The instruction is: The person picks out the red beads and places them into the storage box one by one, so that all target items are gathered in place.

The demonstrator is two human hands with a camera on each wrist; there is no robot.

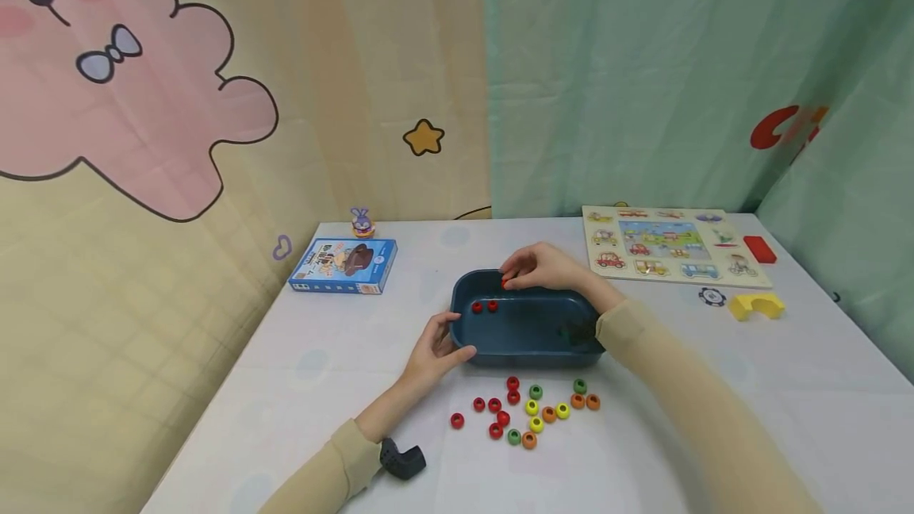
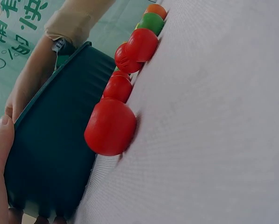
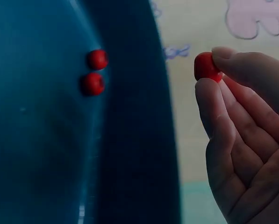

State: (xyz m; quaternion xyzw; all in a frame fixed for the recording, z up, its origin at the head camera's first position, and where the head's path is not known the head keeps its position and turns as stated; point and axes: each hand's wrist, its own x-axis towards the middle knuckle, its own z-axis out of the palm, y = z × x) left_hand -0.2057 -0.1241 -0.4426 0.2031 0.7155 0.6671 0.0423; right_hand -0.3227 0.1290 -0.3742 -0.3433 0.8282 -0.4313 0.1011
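Note:
A dark blue rectangular tray (image 1: 528, 355) stands on the table, with two red beads (image 3: 96, 72) lying inside near one end. My left hand (image 1: 437, 346) grips the tray's left end, thumb on the near side and fingers round the far corner. Between thumb and fingertips, my right hand (image 1: 544, 266) pinches one red bead (image 3: 207, 66) over the tray's far rim. In front of the tray lie several loose beads in red (image 2: 110, 127), green (image 1: 535, 392), yellow (image 1: 536, 423) and orange (image 1: 529, 440).
At the back left are a blue box (image 1: 344, 266) and a small rabbit figure (image 1: 362, 223). A picture puzzle board (image 1: 671, 248), a red block (image 1: 760, 249), a yellow arch block (image 1: 757, 306) and a round chip (image 1: 712, 297) lie at the right. Beside the left sleeve sits a black curved piece (image 1: 403, 460).

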